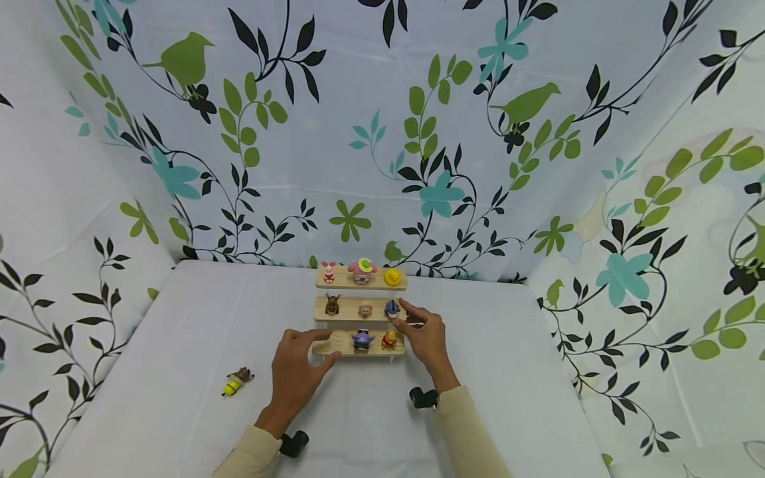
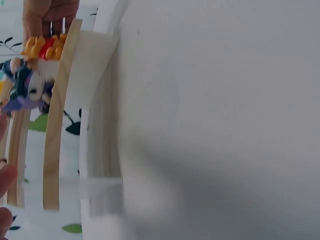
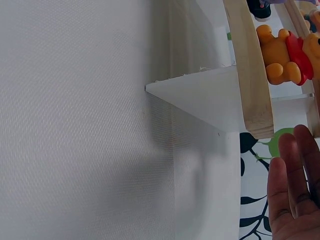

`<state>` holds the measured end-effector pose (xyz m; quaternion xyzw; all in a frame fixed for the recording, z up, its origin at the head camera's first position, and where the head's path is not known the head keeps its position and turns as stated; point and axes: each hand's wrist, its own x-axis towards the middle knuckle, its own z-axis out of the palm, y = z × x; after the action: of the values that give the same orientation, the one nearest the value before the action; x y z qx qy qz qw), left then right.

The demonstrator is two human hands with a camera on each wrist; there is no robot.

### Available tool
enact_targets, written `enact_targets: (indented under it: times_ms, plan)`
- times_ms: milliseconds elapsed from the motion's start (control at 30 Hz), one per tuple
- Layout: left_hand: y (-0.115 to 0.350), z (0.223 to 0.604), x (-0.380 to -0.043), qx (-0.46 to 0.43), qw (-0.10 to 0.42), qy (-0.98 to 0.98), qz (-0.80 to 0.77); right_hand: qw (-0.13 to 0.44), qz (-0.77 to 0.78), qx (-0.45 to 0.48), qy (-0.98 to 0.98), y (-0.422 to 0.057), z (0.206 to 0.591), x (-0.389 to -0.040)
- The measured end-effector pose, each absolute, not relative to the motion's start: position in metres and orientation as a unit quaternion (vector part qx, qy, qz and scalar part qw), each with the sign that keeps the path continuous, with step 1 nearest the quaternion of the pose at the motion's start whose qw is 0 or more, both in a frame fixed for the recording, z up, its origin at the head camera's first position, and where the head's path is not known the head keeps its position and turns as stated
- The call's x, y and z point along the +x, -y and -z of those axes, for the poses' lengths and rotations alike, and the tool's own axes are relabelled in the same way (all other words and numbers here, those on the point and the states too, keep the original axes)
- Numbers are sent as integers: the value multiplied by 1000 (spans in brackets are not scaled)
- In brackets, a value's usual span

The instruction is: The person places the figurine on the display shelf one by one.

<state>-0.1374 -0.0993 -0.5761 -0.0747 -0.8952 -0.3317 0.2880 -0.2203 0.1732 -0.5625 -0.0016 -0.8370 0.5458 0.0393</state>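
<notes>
A tiered wooden stand point(image 1: 376, 352) carries small character figurines. My left hand point(image 1: 297, 365) is at the left end of the lowest shelf, thumb and index finger apart; in the left wrist view its fingertips point(image 2: 6, 177) show with nothing between them. To its right sit a purple figurine point(image 1: 362, 340) and a yellow bear in a red shirt point(image 1: 389, 340). My right hand point(image 1: 429, 338) reaches to the right end of the middle shelf, where thumb and index finger pinch a blue figurine point(image 1: 392, 309). The right wrist view hides that contact and shows the other fingers point(image 3: 290, 185) extended.
A figurine with yellow stripes point(image 1: 237, 382) lies on the white table point(image 1: 197, 345), left of my left hand. Brown point(image 1: 332, 305) and pale point(image 1: 365, 309) figurines share the middle shelf. The top shelf point(image 1: 340, 284) holds several more. Patterned cloth point(image 1: 335, 166) hangs close behind.
</notes>
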Motion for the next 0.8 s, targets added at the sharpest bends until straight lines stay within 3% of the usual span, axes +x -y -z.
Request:
enact_targets:
  times_ms: [800]
  plan:
    - [197,582,-101,77,303,898,310,40,-548,-1,835,-172,562,-218]
